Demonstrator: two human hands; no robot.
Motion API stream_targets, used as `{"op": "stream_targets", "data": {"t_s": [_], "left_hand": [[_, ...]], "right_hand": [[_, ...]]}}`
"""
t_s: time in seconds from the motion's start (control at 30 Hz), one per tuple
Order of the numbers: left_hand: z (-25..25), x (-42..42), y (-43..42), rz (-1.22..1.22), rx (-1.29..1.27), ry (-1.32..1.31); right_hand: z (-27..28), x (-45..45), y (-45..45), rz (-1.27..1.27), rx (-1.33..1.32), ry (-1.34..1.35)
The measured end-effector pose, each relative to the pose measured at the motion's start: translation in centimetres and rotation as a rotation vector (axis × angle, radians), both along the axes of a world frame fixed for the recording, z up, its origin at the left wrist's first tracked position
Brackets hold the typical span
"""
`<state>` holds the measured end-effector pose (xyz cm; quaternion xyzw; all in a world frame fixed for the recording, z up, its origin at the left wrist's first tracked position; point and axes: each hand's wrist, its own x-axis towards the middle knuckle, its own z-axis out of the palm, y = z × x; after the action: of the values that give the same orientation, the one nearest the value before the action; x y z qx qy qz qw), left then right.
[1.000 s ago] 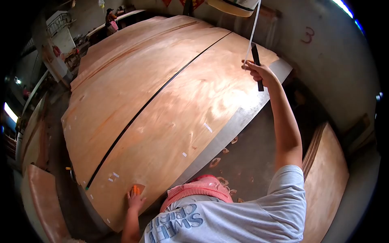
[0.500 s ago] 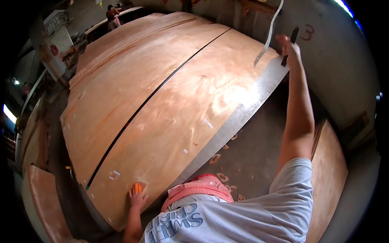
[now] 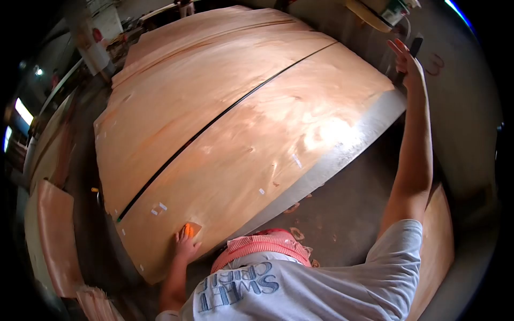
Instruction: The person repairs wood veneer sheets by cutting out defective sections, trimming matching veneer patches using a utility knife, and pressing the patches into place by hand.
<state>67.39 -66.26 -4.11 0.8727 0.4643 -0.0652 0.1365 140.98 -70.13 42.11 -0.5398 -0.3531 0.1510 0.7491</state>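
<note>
The wood sheet [image 3: 214,171] is filling the middle of the view. A black strip [image 3: 218,119] is crossing it; a knock could be displacing it. The right hand [image 3: 408,63], raised by the far right corner, is gripping a dark bar [image 3: 416,47], two fingers extending; a loosening grip could be dropping it. The left hand [image 3: 186,243], fingers lying extended, close together, is touching a brown patch [image 3: 196,229] near the sheet's near edge; sideways drag could be shifting it.
</note>
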Motion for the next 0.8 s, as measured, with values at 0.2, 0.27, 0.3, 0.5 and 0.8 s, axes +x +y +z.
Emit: {"op": "stream_targets", "data": {"t_s": [0.2,0.27,0.3,0.5,0.8], "left_hand": [[-1.5,-0.8,0.0,0.007,0.036,0.022],[-1.5,-1.0,-0.2,0.013,0.067,-0.011],[-1.4,-1.0,-0.1,0.004,0.083,-0.033],[-1.6,-1.1,0.0,0.038,0.023,-0.009],[-1.5,-1.1,-0.2,0.045,0.042,-0.046]], "right_hand": [[-1.7,5.6,-0.2,0.471,0.168,0.039],[-1.3,5.8,-0.6,0.472,0.179,-0.013],[-1.0,5.5,-0.7,0.506,0.198,-0.033],[0.1,4.9,-0.6,0.29,0.061,-0.109],[-1.0,9.6,1.6,0.143,0.073,-0.086]]}}
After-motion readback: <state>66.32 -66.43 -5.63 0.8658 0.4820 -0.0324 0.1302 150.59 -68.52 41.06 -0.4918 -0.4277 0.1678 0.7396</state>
